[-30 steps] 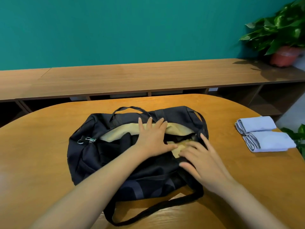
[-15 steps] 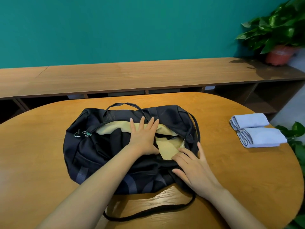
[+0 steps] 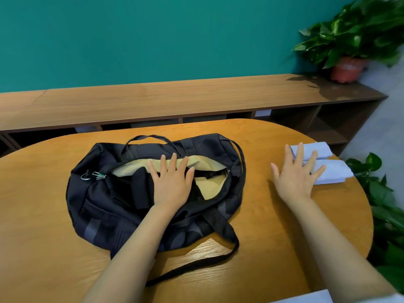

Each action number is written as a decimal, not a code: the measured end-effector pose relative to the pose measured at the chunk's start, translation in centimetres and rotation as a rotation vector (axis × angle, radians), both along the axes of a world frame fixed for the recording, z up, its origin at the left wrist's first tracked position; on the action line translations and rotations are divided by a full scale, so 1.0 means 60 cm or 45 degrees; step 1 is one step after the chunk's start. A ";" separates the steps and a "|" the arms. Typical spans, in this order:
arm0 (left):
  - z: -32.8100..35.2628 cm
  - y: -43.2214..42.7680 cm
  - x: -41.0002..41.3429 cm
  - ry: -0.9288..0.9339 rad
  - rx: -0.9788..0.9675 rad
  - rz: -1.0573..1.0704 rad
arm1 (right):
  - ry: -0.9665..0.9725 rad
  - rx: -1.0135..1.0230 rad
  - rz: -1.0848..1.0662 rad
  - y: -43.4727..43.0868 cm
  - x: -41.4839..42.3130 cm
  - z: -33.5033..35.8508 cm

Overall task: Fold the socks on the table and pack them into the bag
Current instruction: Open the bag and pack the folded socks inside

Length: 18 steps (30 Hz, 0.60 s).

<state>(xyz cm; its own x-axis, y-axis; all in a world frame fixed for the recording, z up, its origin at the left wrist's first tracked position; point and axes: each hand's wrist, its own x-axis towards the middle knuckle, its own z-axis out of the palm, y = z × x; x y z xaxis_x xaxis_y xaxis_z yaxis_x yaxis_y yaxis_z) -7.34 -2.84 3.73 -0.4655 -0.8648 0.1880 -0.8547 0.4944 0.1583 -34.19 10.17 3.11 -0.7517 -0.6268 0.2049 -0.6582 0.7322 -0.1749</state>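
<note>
Head view, and there it was: my left hand [image 3: 171,182] lay flat on the black bag [image 3: 105,197], fingers straight across its open mouth (tan lining [image 3: 209,166] showing), gripping nothing. The bag sat mid-table [image 3: 43,237], toward the far edge. My right hand [image 3: 295,178] was spread wide and empty, fingertips over the two folded pale-blue socks [image 3: 332,173] by the right edge; whether they touched, I couldn't tell.
</note>
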 end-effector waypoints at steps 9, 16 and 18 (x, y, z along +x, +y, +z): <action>-0.012 -0.002 0.000 0.092 -0.011 0.017 | -0.211 0.319 -0.172 -0.036 -0.094 -0.015; -0.017 -0.003 -0.001 0.072 -0.037 0.036 | -0.149 0.295 0.093 -0.019 -0.089 -0.020; -0.019 -0.003 -0.002 0.077 -0.046 0.037 | -0.139 0.260 0.220 -0.009 -0.075 -0.018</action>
<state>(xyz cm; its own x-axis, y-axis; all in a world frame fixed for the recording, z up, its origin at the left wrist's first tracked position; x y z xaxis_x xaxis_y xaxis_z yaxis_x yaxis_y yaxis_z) -7.44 -3.00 2.59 -0.4274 -0.8699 0.2463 -0.8581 0.4761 0.1924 -38.68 9.60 2.05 -0.6410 -0.7674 -0.0149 -0.7616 0.6383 -0.1119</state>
